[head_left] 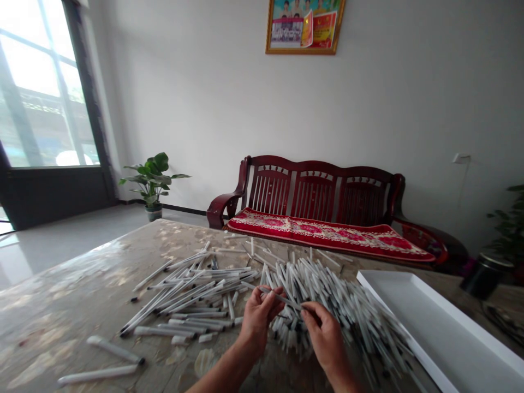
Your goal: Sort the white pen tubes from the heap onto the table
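Observation:
Between both hands runs one slim pen (286, 300), slanting down to the right. My left hand (262, 314) is closed round its left end, with thumb and fingers pinched together. My right hand (325, 333) pinches the other end between thumb and fingertips. Beneath and behind them spreads a large heap of white, translucent pens (327, 284). To the left of my left hand lies a looser pile of pens (196, 289), some with dark ends. Small white caps (206, 338) lie beside that pile. Whether the held pen has its cap on is too blurred to tell.
A shallow white box (446, 327) stands at the right of the table (123, 262), which has a patterned cover. Two separate pens (98, 374) lie at the front left. Beyond the table are a dark red wooden bench (315, 185) and a potted plant (153, 180).

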The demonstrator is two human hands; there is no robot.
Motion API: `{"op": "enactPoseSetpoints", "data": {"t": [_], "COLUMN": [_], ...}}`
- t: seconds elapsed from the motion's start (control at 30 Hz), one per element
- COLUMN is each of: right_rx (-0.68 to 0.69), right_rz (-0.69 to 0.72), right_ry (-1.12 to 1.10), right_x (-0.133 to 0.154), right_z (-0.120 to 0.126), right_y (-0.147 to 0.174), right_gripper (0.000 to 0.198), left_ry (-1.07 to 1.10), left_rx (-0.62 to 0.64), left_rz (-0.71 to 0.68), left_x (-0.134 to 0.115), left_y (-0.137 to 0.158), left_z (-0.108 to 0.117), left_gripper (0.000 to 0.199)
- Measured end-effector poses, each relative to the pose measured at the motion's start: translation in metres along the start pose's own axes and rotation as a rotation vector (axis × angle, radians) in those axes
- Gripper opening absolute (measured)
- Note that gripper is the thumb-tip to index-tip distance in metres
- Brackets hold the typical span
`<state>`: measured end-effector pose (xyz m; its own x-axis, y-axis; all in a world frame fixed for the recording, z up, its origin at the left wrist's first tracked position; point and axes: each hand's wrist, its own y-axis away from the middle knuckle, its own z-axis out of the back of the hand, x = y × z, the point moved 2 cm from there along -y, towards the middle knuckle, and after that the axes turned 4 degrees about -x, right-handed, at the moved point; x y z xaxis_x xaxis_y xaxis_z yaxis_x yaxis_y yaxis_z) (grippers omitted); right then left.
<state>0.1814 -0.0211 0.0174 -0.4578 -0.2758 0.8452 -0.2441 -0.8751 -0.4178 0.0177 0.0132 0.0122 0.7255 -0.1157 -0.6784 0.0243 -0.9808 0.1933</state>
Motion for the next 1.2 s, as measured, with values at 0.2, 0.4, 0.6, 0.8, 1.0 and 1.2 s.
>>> {"op": "enactPoseSetpoints", "data": {"t": [0.2,0.4,0.6,0.8,1.0,1.2], "right_rx": [0.001,0.002,-0.003,-0.032,0.002,-0.034], "right_rz": [-0.046,0.019,-0.052,0.009,-0.068,-0.027], "right_ry": [0.065,0.063,0.104,0.030,0.084,0.030], "right_x": [-0.0049,-0.0052,-0.0090,-0.0062,-0.0082,-0.0048], "right_z": [-0.0013,0.0002,0.0005,0.0006,0.0000,0.0013], "right_y": [0.0010,-0.0015,-0.0010,-0.0020,-0.0003,-0.0016], "right_gripper": [0.042,0.030,0.047,0.033,0.046,0.028], "left_ry": [-0.011,-0.004,-0.009,-0.005,-0.010,-0.013], "left_rx": [0.003,-0.007,-0.003,-0.011,-0.014,-0.037], "left_rz": [-0.007,-0.009,-0.014,-0.026,-0.019,-0.050], "left_x": [0.0006,0.0006,0.0000,-0.0005,-0.0002,-0.0021], "left_y": [-0.0007,-0.0017,-0.0009,-0.0010,-0.0019,-0.0024], "left_z": [0.0012,0.0011,0.0007,0.0014,0.0007,0.0007], "left_gripper": [0.051,0.054,0.053,0.053,0.053,0.051]}}
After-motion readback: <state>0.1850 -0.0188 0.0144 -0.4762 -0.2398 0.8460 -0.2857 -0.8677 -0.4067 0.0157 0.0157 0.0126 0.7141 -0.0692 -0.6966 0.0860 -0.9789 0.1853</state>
